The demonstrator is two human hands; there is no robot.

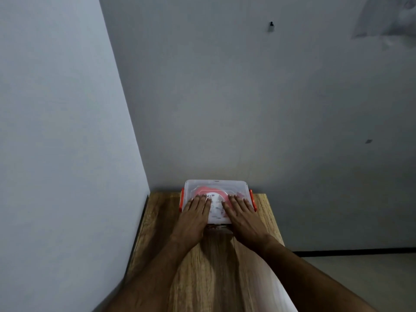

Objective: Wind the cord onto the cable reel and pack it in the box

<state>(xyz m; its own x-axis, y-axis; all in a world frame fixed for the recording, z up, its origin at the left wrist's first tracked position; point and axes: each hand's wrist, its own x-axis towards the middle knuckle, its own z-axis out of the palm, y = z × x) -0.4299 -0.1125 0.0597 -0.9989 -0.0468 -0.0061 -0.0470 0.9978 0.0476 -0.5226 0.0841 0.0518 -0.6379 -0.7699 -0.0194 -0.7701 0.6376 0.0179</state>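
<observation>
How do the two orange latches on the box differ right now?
The left latch shows its full length beside the left hand; the right latch is partly hidden at its lower end by the right hand. The left latch sits nearer the side wall, the right latch nearer the table's open edge. Both are orange clips on the clear box's short ends.

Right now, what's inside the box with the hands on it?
Through the clear lid of the box shows a pink round reel with a white middle. The left hand and right hand lie flat on top and cover the rest, so the cord can't be seen.
</observation>
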